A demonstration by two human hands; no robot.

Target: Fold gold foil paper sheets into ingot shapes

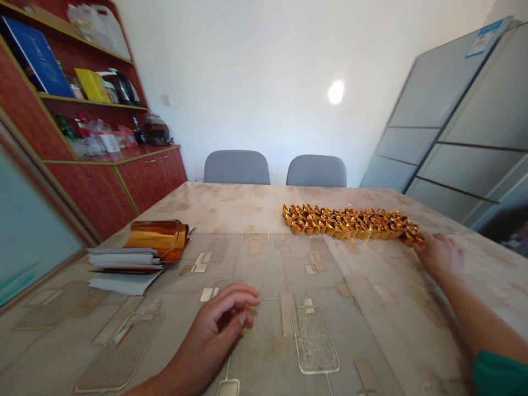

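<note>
Our right hand (440, 255), the nearer, touches the right end of the gold folded pieces (348, 226), its grip unclear to us; their block runs crosswise, right of centre. Our left hand (220, 324), empty, half-curled, lies lower centre.

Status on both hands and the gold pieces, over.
Left hand loosely curled, nothing seen held. Right hand at the right end of the gold pieces, grip unclear. Paper stack apart at left, not in the way.
</note>
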